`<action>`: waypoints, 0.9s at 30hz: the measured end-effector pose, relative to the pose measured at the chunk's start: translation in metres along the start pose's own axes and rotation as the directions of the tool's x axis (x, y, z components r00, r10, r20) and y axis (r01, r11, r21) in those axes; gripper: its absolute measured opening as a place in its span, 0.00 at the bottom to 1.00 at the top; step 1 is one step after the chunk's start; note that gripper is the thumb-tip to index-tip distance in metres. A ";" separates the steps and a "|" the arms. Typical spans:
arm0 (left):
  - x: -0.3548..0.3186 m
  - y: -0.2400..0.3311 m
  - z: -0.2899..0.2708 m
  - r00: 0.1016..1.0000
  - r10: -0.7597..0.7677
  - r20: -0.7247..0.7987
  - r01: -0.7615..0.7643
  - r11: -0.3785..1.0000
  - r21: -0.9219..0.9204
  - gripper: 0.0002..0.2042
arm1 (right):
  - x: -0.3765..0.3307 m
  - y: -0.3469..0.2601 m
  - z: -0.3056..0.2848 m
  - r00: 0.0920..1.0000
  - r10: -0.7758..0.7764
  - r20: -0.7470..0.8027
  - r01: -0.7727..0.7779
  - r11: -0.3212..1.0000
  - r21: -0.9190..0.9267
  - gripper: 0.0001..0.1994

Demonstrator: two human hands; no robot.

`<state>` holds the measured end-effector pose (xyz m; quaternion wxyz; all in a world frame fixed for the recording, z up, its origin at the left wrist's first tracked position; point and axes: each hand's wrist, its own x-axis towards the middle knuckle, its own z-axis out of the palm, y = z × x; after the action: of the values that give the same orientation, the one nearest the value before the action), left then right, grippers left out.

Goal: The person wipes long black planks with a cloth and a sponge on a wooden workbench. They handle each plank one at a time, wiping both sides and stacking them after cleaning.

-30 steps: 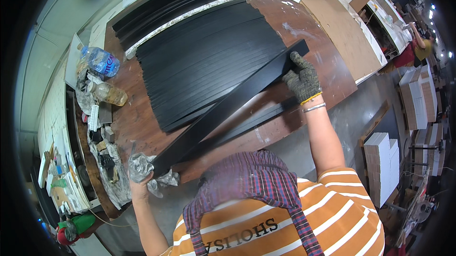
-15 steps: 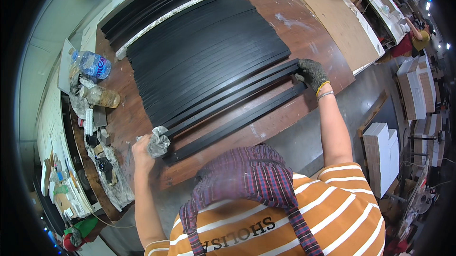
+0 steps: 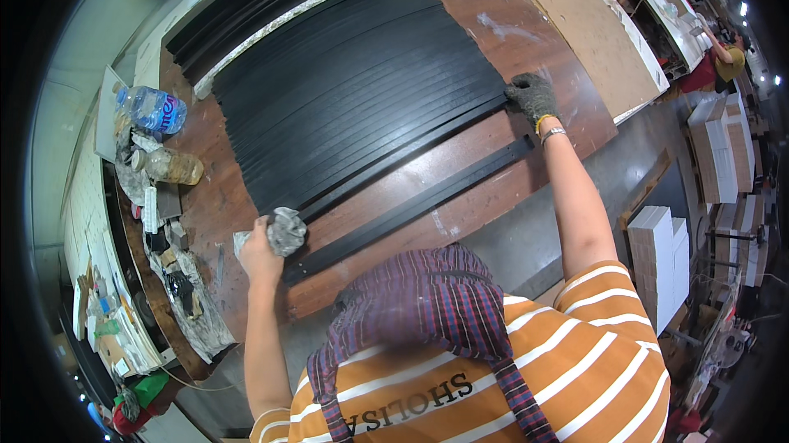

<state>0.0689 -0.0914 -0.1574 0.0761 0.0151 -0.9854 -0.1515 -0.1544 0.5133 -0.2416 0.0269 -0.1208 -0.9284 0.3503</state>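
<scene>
Many long black strips lie side by side on a brown table, forming a wide flat sheet. My bare left hand is closed around a crumpled grey rag, which is at the left ends of the nearest strips. My right hand, in a dark knitted glove with a yellow cuff, has its fingers curled over the right ends of those strips. Its fingertips are partly hidden. Nearer to me, apart from the sheet, lies another black strip.
At the table's left stand a clear plastic bottle and a dirty jar, beside cluttered tools and rags. More black strips lie along the far side. Brown board covers the far right. White panels are stacked on the floor.
Both hands have moved away from me, sliding the nearest strips against the sheet. The gap between them has closed. The separate near strip has stayed in place.
</scene>
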 end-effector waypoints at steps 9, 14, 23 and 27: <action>-0.044 -0.086 -0.088 0.771 -0.426 -0.474 0.301 0.899 -0.317 0.19 | -0.102 -0.107 -0.047 0.986 -0.054 0.157 0.071 0.993 -0.099 0.22; -0.058 -0.096 -0.092 0.740 -0.509 -0.440 0.359 0.852 -0.382 0.20 | -0.138 -0.147 0.002 0.742 -0.269 0.614 0.298 0.953 0.057 0.22; -0.057 -0.024 -0.081 0.837 -0.398 -0.376 0.171 0.842 -0.512 0.17 | -0.136 -0.154 0.037 0.483 -0.535 0.693 0.709 0.703 0.049 0.17; -0.063 -0.021 -0.085 0.791 -0.492 -0.364 0.252 0.804 -0.538 0.20 | -0.139 -0.163 0.038 0.536 -0.439 0.721 0.674 0.737 -0.053 0.17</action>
<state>0.1444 -0.1334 -0.0929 0.2903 0.2341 -0.8442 -0.3850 -0.0586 0.3369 -0.1589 -0.2151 0.3169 -0.9055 0.1829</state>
